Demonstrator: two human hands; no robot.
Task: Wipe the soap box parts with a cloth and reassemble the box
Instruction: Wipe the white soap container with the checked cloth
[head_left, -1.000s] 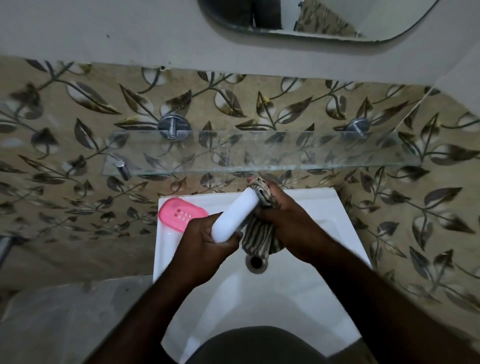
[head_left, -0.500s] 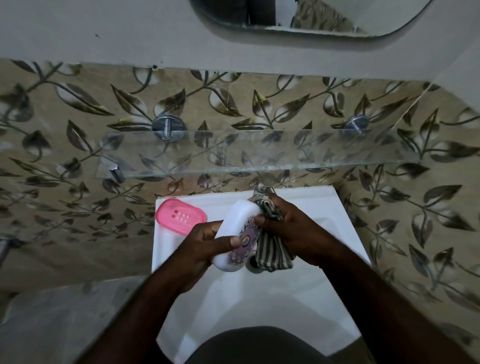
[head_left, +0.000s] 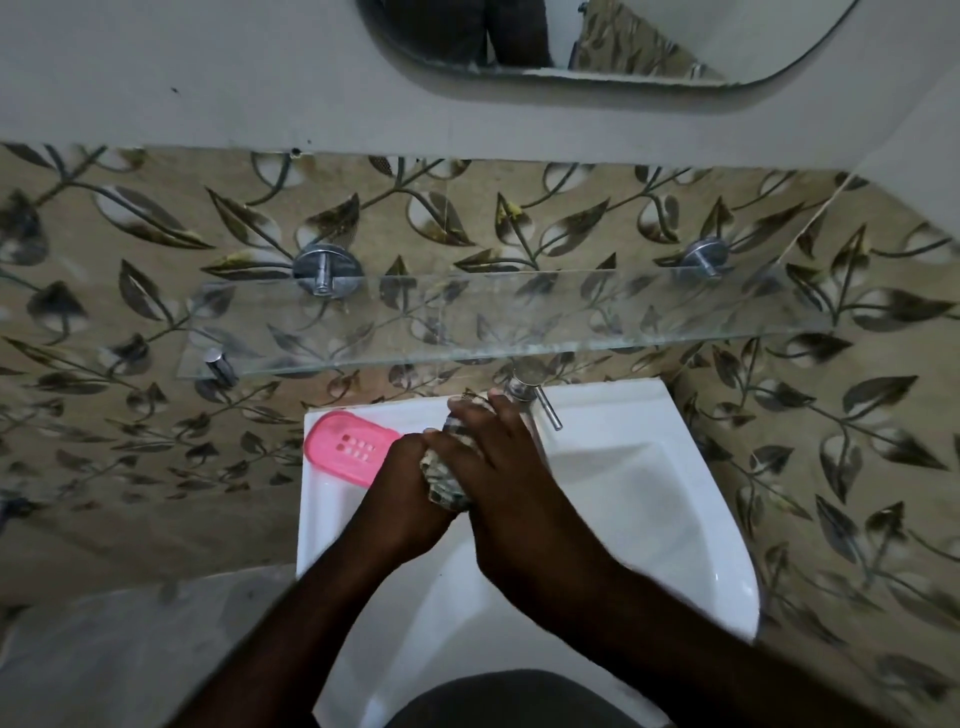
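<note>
Over the white sink, both of my hands meet around a striped cloth. My right hand lies on top, its fingers spread over the cloth and pressing it down. My left hand grips from the left and below; the white soap box part it held is hidden under the cloth and hands. The pink soap box tray, with small drain holes, lies on the sink's back left corner, just left of my left hand.
A chrome tap stands at the sink's back edge, right behind my right hand's fingertips. A glass shelf on chrome pegs juts out above the sink. A mirror hangs higher up. Leaf-patterned tiles cover the walls.
The white soap box part, visible in my left hand before, is now covered by the cloth. My right hand has moved over it and spread flat on the cloth.
</note>
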